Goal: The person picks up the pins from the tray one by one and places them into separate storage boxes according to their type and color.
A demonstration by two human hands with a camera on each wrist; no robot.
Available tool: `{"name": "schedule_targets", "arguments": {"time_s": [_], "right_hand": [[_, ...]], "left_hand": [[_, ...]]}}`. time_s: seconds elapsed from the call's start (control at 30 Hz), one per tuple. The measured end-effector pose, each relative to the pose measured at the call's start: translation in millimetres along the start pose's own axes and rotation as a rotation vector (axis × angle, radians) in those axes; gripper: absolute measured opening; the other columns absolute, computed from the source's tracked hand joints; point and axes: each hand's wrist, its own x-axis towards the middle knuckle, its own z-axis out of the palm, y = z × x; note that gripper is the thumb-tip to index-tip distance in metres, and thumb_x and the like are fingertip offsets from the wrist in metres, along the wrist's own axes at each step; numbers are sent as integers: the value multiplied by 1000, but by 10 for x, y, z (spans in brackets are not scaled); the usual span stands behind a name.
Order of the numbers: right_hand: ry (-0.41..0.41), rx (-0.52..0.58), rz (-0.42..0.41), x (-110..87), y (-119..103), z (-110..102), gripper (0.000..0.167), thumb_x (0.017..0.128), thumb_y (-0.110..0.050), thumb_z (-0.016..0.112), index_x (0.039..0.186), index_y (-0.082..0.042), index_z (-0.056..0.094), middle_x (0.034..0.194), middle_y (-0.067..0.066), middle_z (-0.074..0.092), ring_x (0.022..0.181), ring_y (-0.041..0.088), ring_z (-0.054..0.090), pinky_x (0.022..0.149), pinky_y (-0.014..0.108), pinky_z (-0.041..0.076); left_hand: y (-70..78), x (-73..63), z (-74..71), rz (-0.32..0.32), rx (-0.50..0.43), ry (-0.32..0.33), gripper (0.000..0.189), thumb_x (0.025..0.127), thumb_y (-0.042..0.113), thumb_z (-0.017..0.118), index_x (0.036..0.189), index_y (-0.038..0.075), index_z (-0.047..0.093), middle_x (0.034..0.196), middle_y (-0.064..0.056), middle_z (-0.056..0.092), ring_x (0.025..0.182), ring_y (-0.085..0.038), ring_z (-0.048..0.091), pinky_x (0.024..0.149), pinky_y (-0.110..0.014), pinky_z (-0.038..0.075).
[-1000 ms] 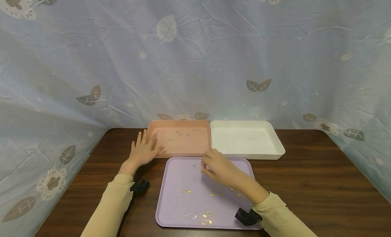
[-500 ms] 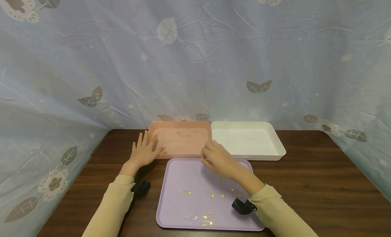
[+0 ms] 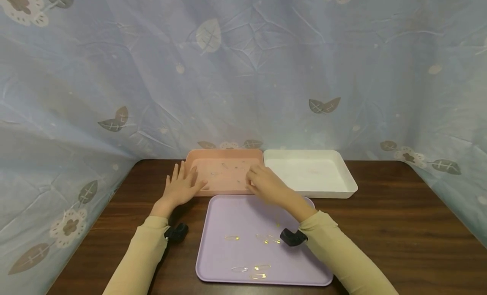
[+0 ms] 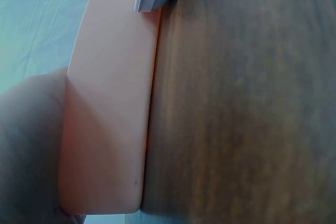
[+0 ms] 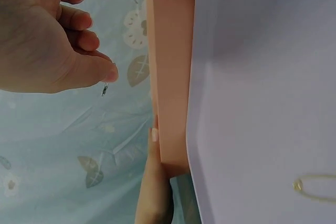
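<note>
My right hand (image 3: 266,185) is over the near right corner of the peach tray (image 3: 192,155). Its thumb and fingers pinch a small silver safety pin (image 5: 105,88), whose end pokes out below the thumb tip in the right wrist view. Several silver safety pins (image 3: 224,165) lie on the peach tray's floor. My left hand (image 3: 179,189) rests at that tray's left end with fingers spread, and the left wrist view shows part of it (image 4: 29,140) against the tray's wall. Gold safety pins (image 3: 232,238) and one silver safety pin (image 3: 239,269) lie on the lilac tray (image 3: 224,219).
A white tray (image 3: 347,176) stands directly right of the peach one, both at the back of the dark wooden table (image 3: 399,227). The lilac tray sits in front of them. Behind hangs a blue patterned cloth (image 3: 266,96).
My right hand has moved up from the lilac tray to over the peach tray, carrying the silver safety pin. The left hand has stayed at the peach tray's end.
</note>
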Motion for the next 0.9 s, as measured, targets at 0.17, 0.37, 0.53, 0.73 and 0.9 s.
{"name": "schedule_targets", "arguments": {"time_s": [0.17,0.37,0.53,0.73,0.9], "right_hand": [[-15,-23,-13,121,62,38,11,91,-17,68,87,-8,61,90,3,55,88,19,51,77,32,45],[-13,-66,-31,262,133,119,12,91,-17,68,87,-8,63,90,5,58,88,20,56,83,33,49],[-19,-70,-37,365,179,205,11,92,-17,65,87,-7,62,89,5,59,86,20,54,80,31,49],[-20,-52,-38,486,256,353,11,91,-16,66,86,-8,63,89,5,58,86,21,53,82,33,46],[-65,-73,3,620,272,456,10,92,-17,65,88,-8,66,88,4,59,87,21,53,78,32,46]], "left_hand": [[5,0,0,-3,0,1,83,96,65,35,157,14,14,161,-26,-7,148,-48,-11,110,-75,1],[-3,2,8,-4,2,1,84,95,67,34,157,14,14,162,-26,-7,148,-47,-11,110,-74,1],[-9,5,16,-6,7,4,83,96,65,35,157,14,15,162,-25,-7,148,-47,-11,110,-74,2],[3,11,18,-6,2,4,84,95,66,35,157,13,15,162,-26,-7,148,-47,-12,111,-74,2],[12,-2,9,-12,8,1,83,95,67,34,157,15,14,162,-25,-7,149,-46,-12,112,-73,3]]}}
